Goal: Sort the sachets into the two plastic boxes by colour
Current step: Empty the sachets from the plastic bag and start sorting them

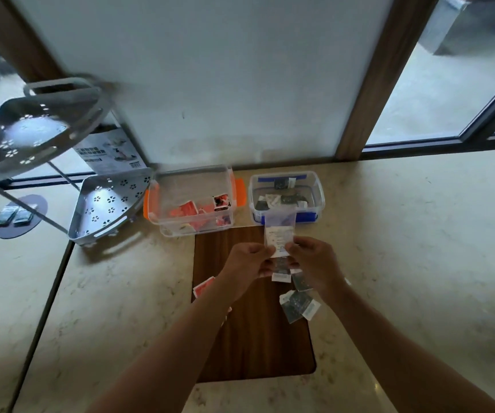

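Both hands hold up a strip of joined sachets (279, 238), its white back facing me, above the wooden mat (255, 347). My left hand (250, 260) pinches its left edge, my right hand (313, 262) its right edge. The strip's lower, dark sachets hang between the hands. Loose dark sachets (298, 304) lie on the mat under my right wrist. A red sachet (203, 286) lies at the mat's left edge, partly hidden by my left forearm. The orange-clipped clear box (194, 174) holds red sachets. The blue-clipped clear box (317, 186) holds dark sachets.
A grey two-tier perforated corner rack (107, 204) stands left of the boxes on the marble counter (419, 248). A printed card (112, 150) leans behind it. A frosted panel and a wooden post rise at the back. Dark packets (14, 217) lie on a round pad at far left.
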`<state>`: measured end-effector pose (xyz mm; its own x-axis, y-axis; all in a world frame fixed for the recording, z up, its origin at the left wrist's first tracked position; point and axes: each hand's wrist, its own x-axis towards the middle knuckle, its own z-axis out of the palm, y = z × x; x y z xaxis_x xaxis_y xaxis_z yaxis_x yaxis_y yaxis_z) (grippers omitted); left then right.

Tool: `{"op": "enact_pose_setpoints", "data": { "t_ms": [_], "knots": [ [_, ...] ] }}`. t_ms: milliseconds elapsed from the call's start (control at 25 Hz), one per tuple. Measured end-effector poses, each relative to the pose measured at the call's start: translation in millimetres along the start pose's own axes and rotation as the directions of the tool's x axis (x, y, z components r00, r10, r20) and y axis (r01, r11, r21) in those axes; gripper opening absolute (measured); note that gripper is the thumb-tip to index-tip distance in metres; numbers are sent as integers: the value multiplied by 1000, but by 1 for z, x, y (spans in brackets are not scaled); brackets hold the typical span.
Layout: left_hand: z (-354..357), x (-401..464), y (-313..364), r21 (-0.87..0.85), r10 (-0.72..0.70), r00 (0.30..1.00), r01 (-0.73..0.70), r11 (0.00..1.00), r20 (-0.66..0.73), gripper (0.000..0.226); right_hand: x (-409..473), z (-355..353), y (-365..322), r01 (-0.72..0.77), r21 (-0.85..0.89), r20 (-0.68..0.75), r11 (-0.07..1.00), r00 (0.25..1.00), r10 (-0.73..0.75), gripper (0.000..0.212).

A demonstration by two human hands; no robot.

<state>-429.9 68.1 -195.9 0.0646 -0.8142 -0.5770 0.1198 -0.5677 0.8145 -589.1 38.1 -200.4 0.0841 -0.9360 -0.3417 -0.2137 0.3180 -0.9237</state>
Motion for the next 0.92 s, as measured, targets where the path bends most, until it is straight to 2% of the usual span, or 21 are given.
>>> {"op": "enact_pose_setpoints", "data": {
  "t_ms": [120, 200, 320, 400, 520, 680, 920],
  "knots": [
    [3, 34, 14, -26, 20, 999, -21, 999, -47, 27, 32, -3, -6, -5, 49, -26, 999, 1000, 6, 2],
    [6, 56, 22, -13, 35, 996, -36, 999, -78, 29, 54, -5, -8, -22, 65, -26, 998, 999, 23, 6],
    [9, 83, 27, 74, 51, 991, -42, 996, -121, 27, 79, -7, -6, 8, -29, -2, 1000, 1000, -8, 14],
    [10, 93, 26, 140, 81, 989, -62, 988, -128, 29, 88, -8, -4, 22, -44, 1, 999, 1000, -22, 14],
    [12, 103, 26, 214, 141, 980, -109, 971, -141, 34, 97, -10, -4, 16, 23, -54, 1000, 998, -14, 17],
    [16, 105, 34, 237, 174, 977, -142, 961, -121, 33, 101, -11, -5, 12, 36, -67, 999, 998, -10, 31],
    [20, 101, 44, 256, 204, 972, -169, 952, -117, 26, 97, -19, -19, 53, 53, -47, 997, 998, -51, 30]
  ]
}}
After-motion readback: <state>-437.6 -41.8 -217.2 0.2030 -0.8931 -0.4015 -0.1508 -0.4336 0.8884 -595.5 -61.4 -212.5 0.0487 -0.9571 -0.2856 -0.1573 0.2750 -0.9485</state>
